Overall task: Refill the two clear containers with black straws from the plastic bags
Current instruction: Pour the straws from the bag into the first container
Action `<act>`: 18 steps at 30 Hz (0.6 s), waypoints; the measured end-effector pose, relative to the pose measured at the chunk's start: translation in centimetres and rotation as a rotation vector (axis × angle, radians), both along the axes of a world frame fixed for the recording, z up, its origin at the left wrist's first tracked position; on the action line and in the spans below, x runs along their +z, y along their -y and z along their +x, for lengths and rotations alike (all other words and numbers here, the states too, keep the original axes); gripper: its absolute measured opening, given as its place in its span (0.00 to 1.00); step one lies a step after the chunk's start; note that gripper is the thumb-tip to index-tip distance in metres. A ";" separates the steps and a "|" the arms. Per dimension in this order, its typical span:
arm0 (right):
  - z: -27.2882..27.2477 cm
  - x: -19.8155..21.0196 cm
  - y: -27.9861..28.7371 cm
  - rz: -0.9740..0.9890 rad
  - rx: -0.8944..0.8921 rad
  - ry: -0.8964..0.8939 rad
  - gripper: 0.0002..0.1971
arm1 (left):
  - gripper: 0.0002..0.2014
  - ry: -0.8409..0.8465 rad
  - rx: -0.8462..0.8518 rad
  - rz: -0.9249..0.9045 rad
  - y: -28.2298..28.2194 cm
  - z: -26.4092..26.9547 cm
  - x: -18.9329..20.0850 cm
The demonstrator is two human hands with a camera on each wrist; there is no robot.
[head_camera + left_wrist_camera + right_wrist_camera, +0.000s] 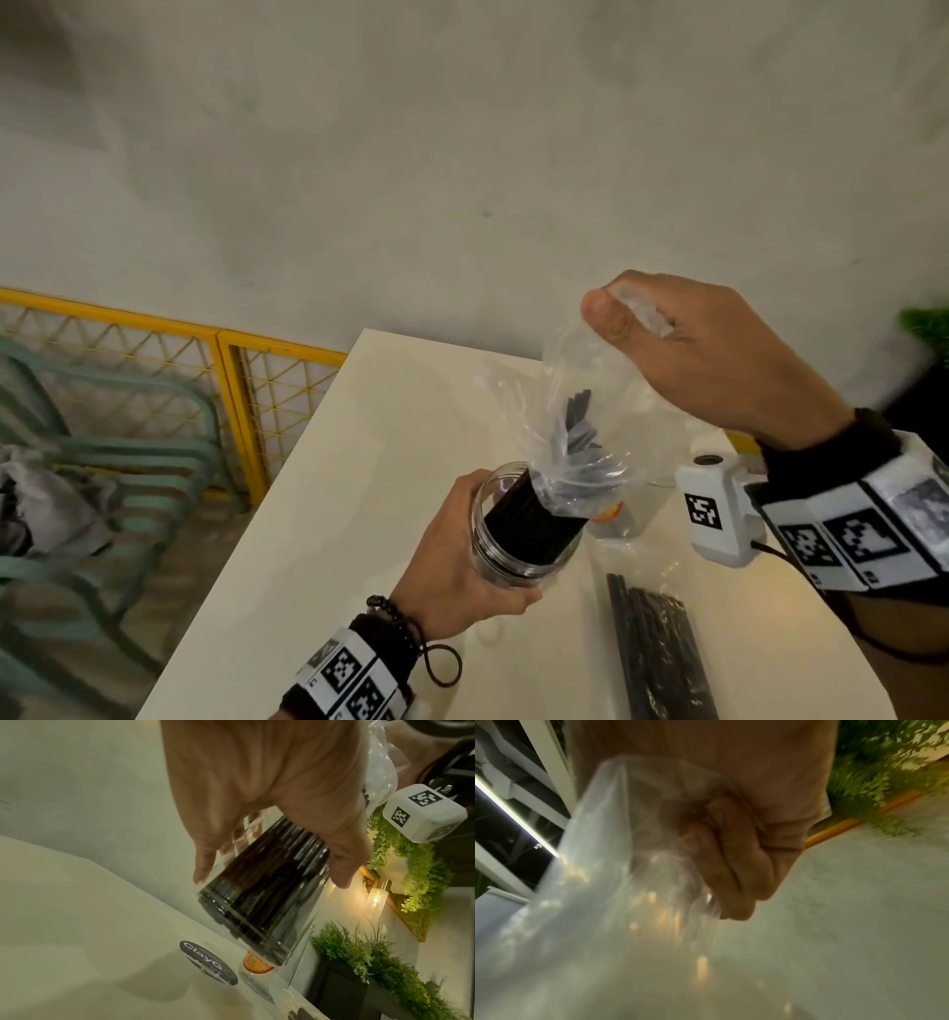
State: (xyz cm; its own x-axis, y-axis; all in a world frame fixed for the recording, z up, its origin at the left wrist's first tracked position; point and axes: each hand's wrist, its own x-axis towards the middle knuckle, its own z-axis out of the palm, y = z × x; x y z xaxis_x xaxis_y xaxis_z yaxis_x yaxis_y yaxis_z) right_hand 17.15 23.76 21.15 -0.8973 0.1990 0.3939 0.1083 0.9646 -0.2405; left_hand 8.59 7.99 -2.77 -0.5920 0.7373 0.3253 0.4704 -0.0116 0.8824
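Here, above a white desk, a person's left hand grips a clear container tilted on its side, fingers and thumb curled round its wall; the left wrist view shows the same hand wrapped over the jar, which is packed with black straws. The right hand, raised higher and to the right, pinches the closed end of a clear plastic bag between thumb and curled fingers, and the bag's open mouth lies at the rim of the container. A few black straws remain inside the bag, their lower ends pointing into the jar. From the right wrist, the curled fingers are seen bunching the blurred plastic.

On the desk near the person, to the right, lies a second bag of black straws. Beyond the held container a second clear container stands on the desk, with an orange label whose print cannot be read. A round dark sticker on the desk reads "ClayG"; its smaller lines are too fine to make out. Green foliage and a lit glass lamp line the far right; a yellow mesh fence stands to the left.
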 end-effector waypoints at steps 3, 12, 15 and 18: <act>0.5 0.3 0.2 -0.034 -0.016 -0.054 0.39 | 0.49 -0.018 0.005 0.000 0.1 -0.1 0.1; 2.4 2.2 -0.7 -0.081 -0.073 -0.172 0.40 | 0.48 0.009 0.006 0.000 0.1 0.1 0.1; 2.6 2.4 -0.5 -0.116 -0.079 -0.234 0.31 | 0.46 0.014 -0.003 0.005 0.0 0.2 0.0; 2.7 1.7 -0.6 -0.094 -0.079 -0.265 0.34 | 0.45 0.034 0.005 -0.002 -0.1 0.3 -0.1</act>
State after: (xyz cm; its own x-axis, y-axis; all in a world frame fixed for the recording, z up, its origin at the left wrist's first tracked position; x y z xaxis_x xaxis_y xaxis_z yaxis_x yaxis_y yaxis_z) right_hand 19.86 24.37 22.86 -0.7457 0.3110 0.5892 0.1038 0.9278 -0.3583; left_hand 8.85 8.06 -2.84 -0.6067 0.7349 0.3030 0.4401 -0.0069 0.8979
